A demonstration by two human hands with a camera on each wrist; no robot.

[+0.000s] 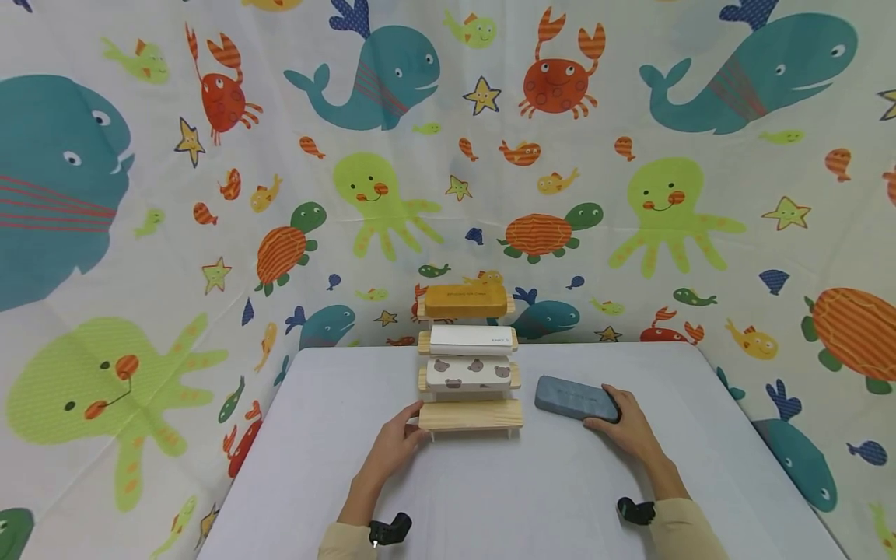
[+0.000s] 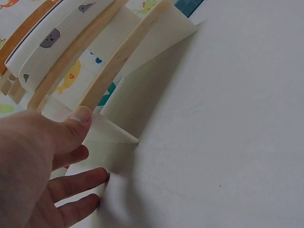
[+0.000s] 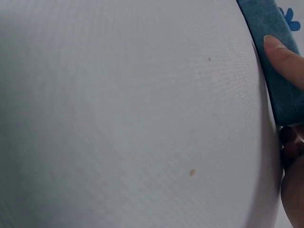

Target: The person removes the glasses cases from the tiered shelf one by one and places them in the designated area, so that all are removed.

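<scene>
A stepped display rack [image 1: 471, 415] with wooden slat shelves and thin pale supports stands mid-table. My left hand [image 1: 399, 447] holds the left end of its lowest shelf; in the left wrist view the thumb presses the slat's end [image 2: 107, 71], other fingers lower beside the support. That lowest shelf is bare. Above it lie a bear-print case [image 1: 467, 374], a white case [image 1: 472, 339] and an orange case [image 1: 465, 301], all shaped like glasses cases. Right of the rack, my right hand [image 1: 633, 428] grips the near right end of a blue-grey glasses case [image 1: 570, 397], thumb along its side.
A white cloth covers the table [image 1: 350, 389]. Behind and around it hangs a curtain [image 1: 476, 171] printed with sea animals. A black wrist camera [image 1: 390, 530] sits on the left wrist, another camera [image 1: 635, 511] on the right.
</scene>
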